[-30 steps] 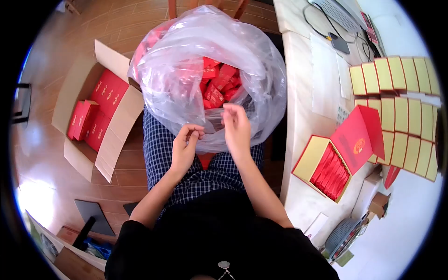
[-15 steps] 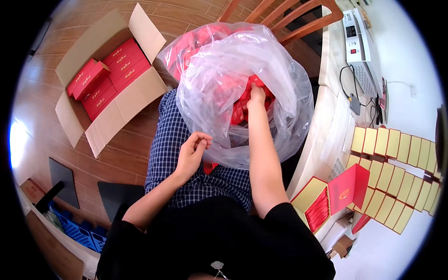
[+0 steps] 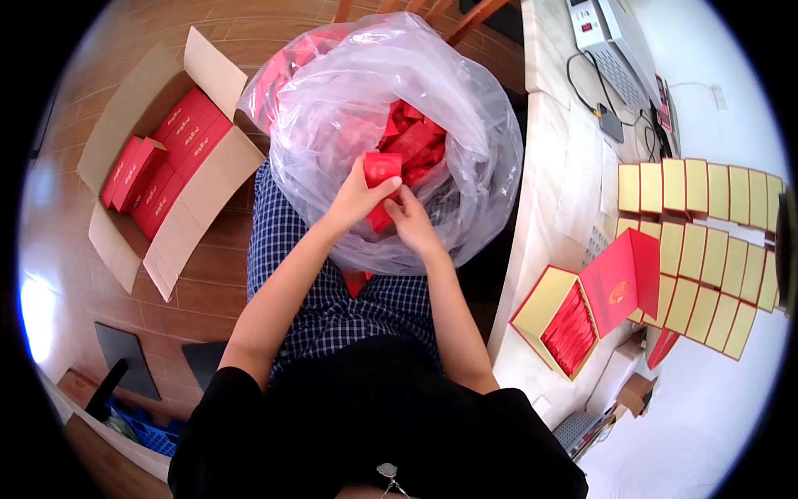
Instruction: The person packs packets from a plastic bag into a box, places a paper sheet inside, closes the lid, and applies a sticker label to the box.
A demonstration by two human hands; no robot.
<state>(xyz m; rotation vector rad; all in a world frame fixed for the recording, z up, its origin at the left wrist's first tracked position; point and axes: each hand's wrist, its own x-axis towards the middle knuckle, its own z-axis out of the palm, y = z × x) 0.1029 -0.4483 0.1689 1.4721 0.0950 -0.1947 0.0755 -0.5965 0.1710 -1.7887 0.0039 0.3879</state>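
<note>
A red packet (image 3: 383, 168) is gripped in my left hand (image 3: 359, 198), its thumb across the lower edge. My right hand (image 3: 411, 223) touches the packet's lower right side with bent fingers, and more red wrapping hangs beneath, between the hands. Both hands are over the near side of a large clear plastic bag (image 3: 332, 108). Inside the bag's opening lie several red packets (image 3: 418, 141). On the counter at the right, an open red and gold box (image 3: 532, 324) holds a row of red packets (image 3: 570, 330).
At the left, an open cardboard box (image 3: 204, 208) on the floor contains several red boxes (image 3: 191, 129). Gold and red boxes (image 3: 694, 249) stand in rows at the right. A white machine (image 3: 619, 50) and cables are on the counter (image 3: 544, 166). A wooden chair is beyond the bag.
My right hand has come out of the bag's opening towards me. My left hand has moved up over the bag and now holds a red packet. The camera view has shifted.
</note>
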